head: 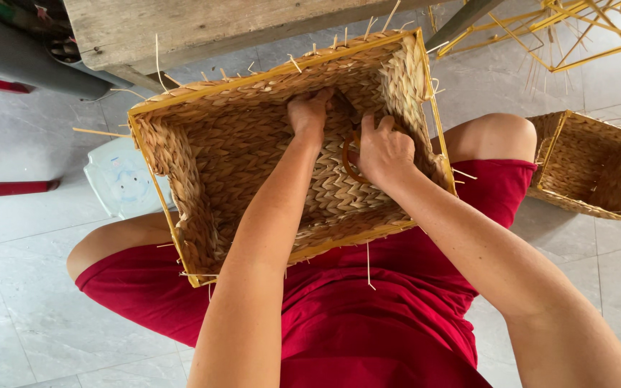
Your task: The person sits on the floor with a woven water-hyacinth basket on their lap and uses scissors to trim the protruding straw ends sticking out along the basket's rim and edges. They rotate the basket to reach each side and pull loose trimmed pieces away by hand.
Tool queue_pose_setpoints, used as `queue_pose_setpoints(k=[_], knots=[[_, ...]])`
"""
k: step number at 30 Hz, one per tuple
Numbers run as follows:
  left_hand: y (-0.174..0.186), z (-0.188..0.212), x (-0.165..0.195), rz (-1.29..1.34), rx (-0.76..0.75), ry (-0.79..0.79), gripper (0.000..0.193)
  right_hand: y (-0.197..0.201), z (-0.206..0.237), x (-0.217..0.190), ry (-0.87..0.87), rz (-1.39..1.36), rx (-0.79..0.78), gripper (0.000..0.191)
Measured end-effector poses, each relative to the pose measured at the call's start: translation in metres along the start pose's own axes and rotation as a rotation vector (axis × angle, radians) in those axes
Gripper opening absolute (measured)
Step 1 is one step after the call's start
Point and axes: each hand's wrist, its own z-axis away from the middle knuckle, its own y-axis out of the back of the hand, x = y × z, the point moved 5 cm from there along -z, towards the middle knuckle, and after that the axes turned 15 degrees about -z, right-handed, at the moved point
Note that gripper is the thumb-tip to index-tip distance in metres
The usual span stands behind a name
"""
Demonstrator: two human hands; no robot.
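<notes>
A rectangular woven straw basket [210, 144] with a yellow wire rim rests on my lap, its opening facing me. Both my hands reach inside it. My left hand [309, 113] presses its fingers against the far inner wall of the basket. My right hand [382, 147] is closed around orange-handled scissors [348, 158], close beside the left hand. Loose straw ends stick out around the basket's rim. The scissor blades are hidden behind my fingers.
A second, smaller woven basket [591, 165] lies on the tiled floor at right. Bare yellow wire frames [569, 36] stand at the top right. A wooden bench [181, 29] is just beyond the basket, grey pipes [16, 57] top left, a pale plastic stool [120, 179] under the basket's left side.
</notes>
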Motion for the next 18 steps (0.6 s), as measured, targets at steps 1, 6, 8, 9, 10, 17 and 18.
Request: queue_pose_setpoints(k=[1, 6, 8, 9, 10, 17, 18], knots=[[0.0, 0.0, 0.0, -0.006, -0.002, -0.009, 0.014, -0.003, -0.004, 0.001, -0.001, 0.025, -0.009, 0.075], [-0.001, -0.004, -0.004, -0.053, -0.003, -0.037, 0.011, -0.012, -0.015, 0.003, 0.07, 0.069, 0.008, 0.065], [0.0, -0.005, -0.004, -0.036, -0.013, -0.013, 0.01, -0.013, -0.013, 0.0, 0.083, 0.075, -0.032, 0.066], [0.0, -0.005, -0.004, -0.028, -0.018, -0.002, 0.01, -0.011, -0.01, -0.002, 0.081, 0.071, -0.035, 0.066], [0.001, -0.003, -0.005, -0.058, -0.014, 0.009, 0.011, -0.008, -0.006, -0.004, 0.08, 0.066, -0.038, 0.066], [0.034, 0.056, 0.04, -0.768, -0.353, -0.09, 0.02, 0.044, 0.061, 0.008, -0.077, -0.285, -0.156, 0.045], [0.048, 0.074, 0.049, -0.904, -0.459, -0.114, 0.022, 0.059, 0.078, 0.019, -0.029, -0.378, -0.122, 0.042]])
